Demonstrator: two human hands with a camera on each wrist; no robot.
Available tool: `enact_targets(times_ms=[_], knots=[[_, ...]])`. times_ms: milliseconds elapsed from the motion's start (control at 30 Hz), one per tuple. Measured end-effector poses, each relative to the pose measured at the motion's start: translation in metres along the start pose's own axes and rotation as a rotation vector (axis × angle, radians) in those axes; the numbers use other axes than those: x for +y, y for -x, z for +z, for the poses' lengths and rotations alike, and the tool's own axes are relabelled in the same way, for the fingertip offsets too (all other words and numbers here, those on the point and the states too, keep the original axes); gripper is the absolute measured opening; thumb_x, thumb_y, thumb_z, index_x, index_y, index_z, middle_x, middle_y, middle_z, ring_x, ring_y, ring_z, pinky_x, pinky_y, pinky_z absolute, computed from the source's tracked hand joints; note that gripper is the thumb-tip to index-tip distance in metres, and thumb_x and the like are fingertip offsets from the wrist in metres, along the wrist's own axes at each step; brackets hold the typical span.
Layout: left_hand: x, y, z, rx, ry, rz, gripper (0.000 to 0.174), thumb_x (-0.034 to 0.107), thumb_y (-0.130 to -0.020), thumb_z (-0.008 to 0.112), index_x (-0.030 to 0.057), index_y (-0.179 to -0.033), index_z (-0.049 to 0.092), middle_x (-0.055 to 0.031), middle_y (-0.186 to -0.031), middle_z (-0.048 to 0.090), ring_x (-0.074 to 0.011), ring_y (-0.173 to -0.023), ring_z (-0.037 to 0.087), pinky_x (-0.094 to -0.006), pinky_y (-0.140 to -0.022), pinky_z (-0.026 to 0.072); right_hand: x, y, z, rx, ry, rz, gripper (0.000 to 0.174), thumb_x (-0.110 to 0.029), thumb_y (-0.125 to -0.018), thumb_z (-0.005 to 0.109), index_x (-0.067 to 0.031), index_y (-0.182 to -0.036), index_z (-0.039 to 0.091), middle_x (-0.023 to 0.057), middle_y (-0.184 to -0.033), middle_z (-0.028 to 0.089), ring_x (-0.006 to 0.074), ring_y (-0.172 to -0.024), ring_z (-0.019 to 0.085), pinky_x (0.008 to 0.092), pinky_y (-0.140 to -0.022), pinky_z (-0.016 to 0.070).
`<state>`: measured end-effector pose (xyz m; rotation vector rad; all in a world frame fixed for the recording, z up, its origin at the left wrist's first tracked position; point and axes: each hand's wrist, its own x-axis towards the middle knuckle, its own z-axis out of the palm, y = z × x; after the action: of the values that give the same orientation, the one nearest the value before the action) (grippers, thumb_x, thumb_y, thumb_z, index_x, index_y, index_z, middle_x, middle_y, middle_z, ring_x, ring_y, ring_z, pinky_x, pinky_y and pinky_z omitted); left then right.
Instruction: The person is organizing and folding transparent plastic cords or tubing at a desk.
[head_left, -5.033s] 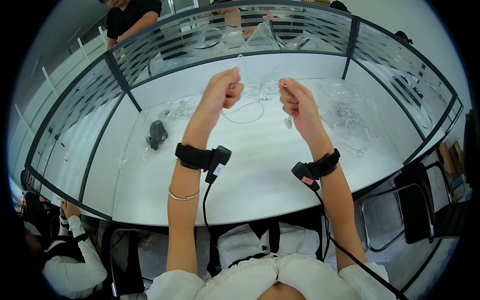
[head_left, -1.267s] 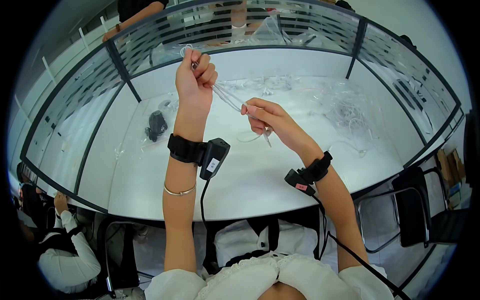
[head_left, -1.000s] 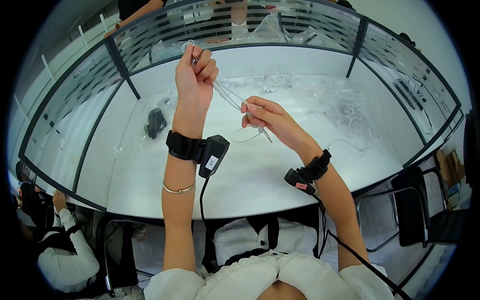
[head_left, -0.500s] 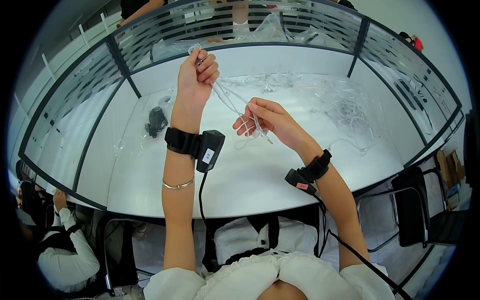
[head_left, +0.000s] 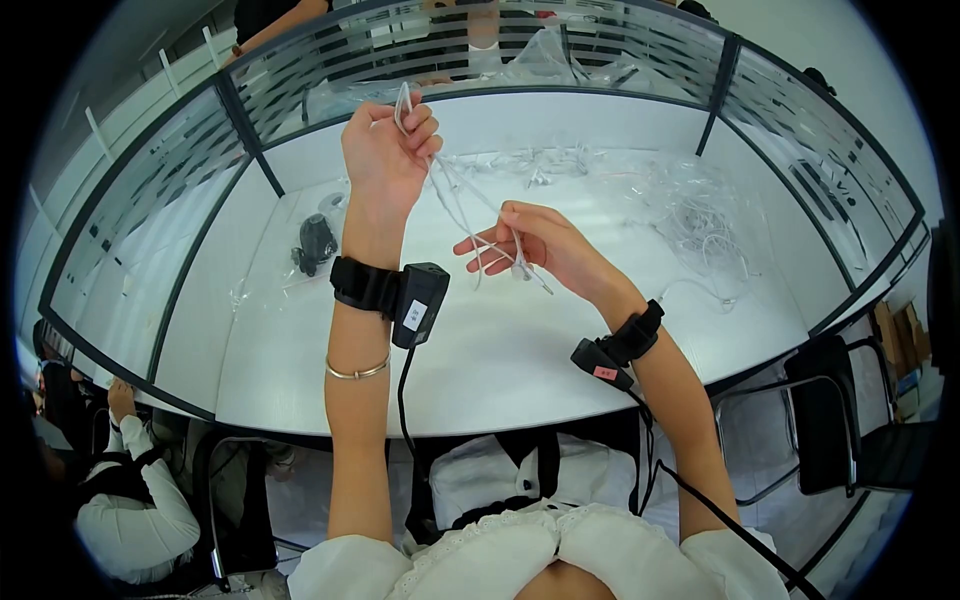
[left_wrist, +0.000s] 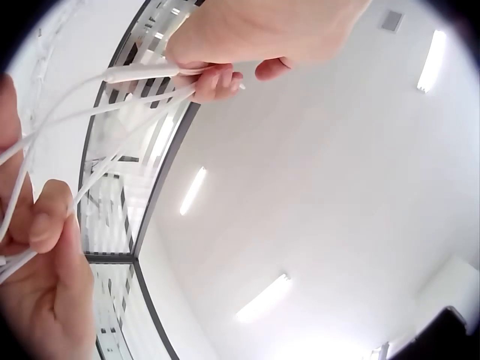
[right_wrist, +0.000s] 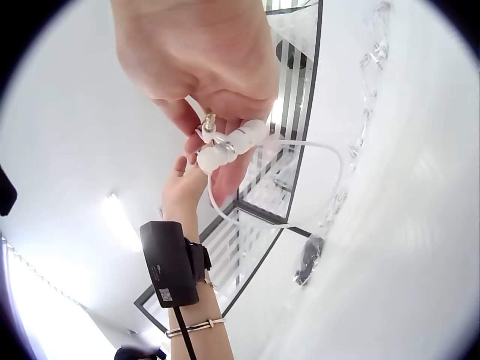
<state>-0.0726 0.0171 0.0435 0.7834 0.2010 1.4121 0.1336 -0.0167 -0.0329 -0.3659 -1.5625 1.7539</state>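
White earphone cable runs in several strands between the two raised hands. The left hand grips one end of the bundle, fingers curled, a loop standing up above them. Lower and to the right, the right hand pinches the strands between thumb and forefinger, its other fingers stretched out. In the right wrist view, white earbuds and a metal plug hang by the right hand's fingers. The left wrist view shows the strands spanning both hands.
A bagged black object lies on the table at the left. Coiled white cables in clear plastic lie at the right, with small bagged pieces along the back. A glass-topped partition encloses the table; people are beyond it.
The right hand's lower fingers have spread out to the left under the strands. The left hand has turned a little and its loop stands taller. The earlier wide gap between the hands now holds the doubled cable.
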Motion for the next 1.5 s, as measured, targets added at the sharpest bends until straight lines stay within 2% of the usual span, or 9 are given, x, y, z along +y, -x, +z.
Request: enact_targets(times_ms=[167,333,500,633,767,967,1067,1300,1500], knots=[[0.002,-0.012,-0.017,-0.077,-0.211,-0.003,0.025,0.013,-0.092,0.042,-0.0055,-0.106,0.05,-0.0037,-0.076,0.045,-0.0141,-0.064,0.041,-0.0267,-0.059,0.0372,-0.003,0.001,0.002,0.036,-0.061,0.004,0.033,-0.029,-0.098,0.038,-0.0088,-0.074,0.046,0.0308,-0.111,0.06,0.031,-0.09,0.067,0.0355,-0.081,0.0521],[0.002,-0.007,-0.014,0.103,-0.609,0.263,0.027,0.017,-0.097,0.039,-0.0029,-0.104,0.055,-0.0161,-0.097,0.064,-0.0245,-0.088,0.064,-0.0344,-0.08,0.0521,-0.003,0.0,-0.001,0.055,-0.019,-0.064,0.035,-0.031,-0.097,0.039,-0.0098,-0.07,0.045,0.0304,-0.114,0.059,0.0321,-0.095,0.065,0.0356,-0.079,0.0521],[0.018,-0.006,-0.02,0.183,-0.737,0.376,0.028,0.014,-0.098,0.033,-0.0031,-0.094,0.054,-0.02,-0.089,0.065,-0.0291,-0.081,0.067,-0.0387,-0.075,0.0556,-0.005,0.002,-0.003,-0.006,-0.046,-0.042,0.033,-0.028,-0.097,0.037,-0.0075,-0.073,0.047,0.0288,-0.116,0.059,0.0311,-0.095,0.066,0.0356,-0.077,0.0527],[0.023,-0.003,-0.015,0.191,-0.577,0.335,0.024,0.012,-0.096,0.04,-0.0059,-0.097,0.056,-0.0224,-0.1,0.063,-0.0332,-0.098,0.063,-0.0401,-0.091,0.0518,-0.003,0.0,0.001,-0.02,0.044,0.02,0.036,-0.031,-0.096,0.037,-0.0104,-0.067,0.044,0.0283,-0.116,0.059,0.0295,-0.092,0.067,0.0274,-0.066,0.0529],[0.022,-0.007,-0.015,0.223,-0.218,0.261,0.022,0.009,-0.096,0.04,-0.0095,-0.097,0.052,-0.0256,-0.104,0.06,-0.0357,-0.101,0.061,-0.0427,-0.095,0.051,0.006,0.0,0.002,-0.011,0.09,0.034,0.036,-0.029,-0.098,0.034,-0.0095,-0.071,0.045,0.0261,-0.114,0.061,0.0281,-0.094,0.067,0.0265,-0.064,0.0518],[0.031,-0.004,-0.019,0.235,-0.241,0.262,0.02,0.006,-0.095,0.042,-0.0095,-0.104,0.05,-0.0247,-0.103,0.06,-0.0341,-0.099,0.062,-0.0419,-0.093,0.0523,0.009,0.001,-0.006,0.016,0.144,0.161,0.029,-0.027,-0.097,0.036,-0.0088,-0.078,0.047,0.0204,-0.109,0.065,0.0251,-0.08,0.068,0.0293,-0.064,0.0502],[0.034,0.002,-0.018,0.243,-0.45,0.403,0.02,0.004,-0.094,0.042,-0.0092,-0.106,0.05,-0.0244,-0.102,0.06,-0.0329,-0.097,0.063,-0.0411,-0.09,0.0538,0.002,0.004,-0.005,0.016,0.199,0.205,0.027,-0.026,-0.096,0.035,-0.0089,-0.079,0.046,0.0197,-0.105,0.066,0.0249,-0.071,0.068,0.0277,-0.06,0.0496],[0.05,0.001,-0.028,0.191,-0.591,0.42,0.022,0.001,-0.092,0.037,-0.0074,-0.108,0.051,-0.0215,-0.098,0.062,-0.0293,-0.086,0.066,-0.0409,-0.085,0.0555,0.002,0.005,-0.008,0.02,0.402,0.246,0.024,-0.029,-0.095,0.037,-0.009,-0.084,0.046,0.0136,-0.092,0.069,0.0145,-0.056,0.062,0.0235,-0.048,0.0366],[0.049,0.003,-0.035,0.125,-0.328,0.369,0.019,0.003,-0.092,0.039,-0.0005,-0.105,0.052,-0.0077,-0.081,0.059,-0.0202,-0.073,0.061,-0.0477,-0.088,0.052,0.002,0.007,-0.002,-0.002,0.524,0.213,0.026,-0.031,-0.097,0.036,-0.0094,-0.087,0.048,0.0073,-0.083,0.068,0.0092,-0.05,0.055,0.0222,-0.045,0.0341]])
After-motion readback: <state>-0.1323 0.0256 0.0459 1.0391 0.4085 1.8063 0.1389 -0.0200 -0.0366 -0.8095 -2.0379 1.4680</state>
